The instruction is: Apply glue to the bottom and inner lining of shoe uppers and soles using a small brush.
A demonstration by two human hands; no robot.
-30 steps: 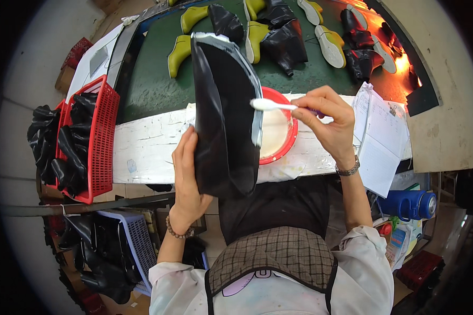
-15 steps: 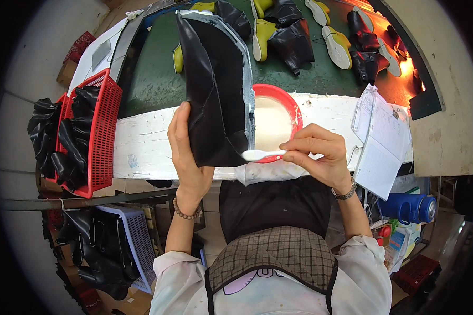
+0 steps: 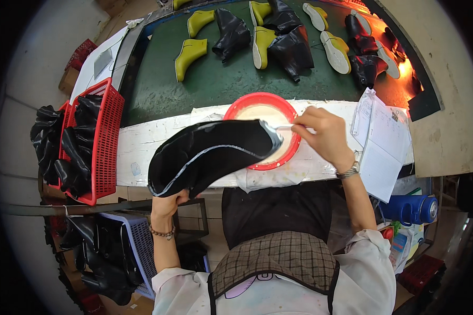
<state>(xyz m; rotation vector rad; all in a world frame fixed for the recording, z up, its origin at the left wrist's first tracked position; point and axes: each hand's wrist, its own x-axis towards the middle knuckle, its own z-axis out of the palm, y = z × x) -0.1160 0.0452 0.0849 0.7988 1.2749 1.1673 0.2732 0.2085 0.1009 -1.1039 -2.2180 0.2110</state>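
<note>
Upper (image 3: 210,157) now crosswise, coated end (image 3: 275,138) rightward

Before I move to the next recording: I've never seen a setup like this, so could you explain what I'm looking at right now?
No machine here: these are a person's two bare hands, seen from above by a wide fisheye camera worn on the head, so straight edges bend.

The left hand, partly hidden, holds a curved black boot piece with pale coating along its edges. The right hand pinches a slim white tool at the piece's right end; its tip is hard to make out.

Beneath, a red bowl of pale, creamy stuff sits on a white work surface. On the green surface beyond lie yellow-green boot shapes and black ones. A red basket stands at left, an open notebook at right.
</note>
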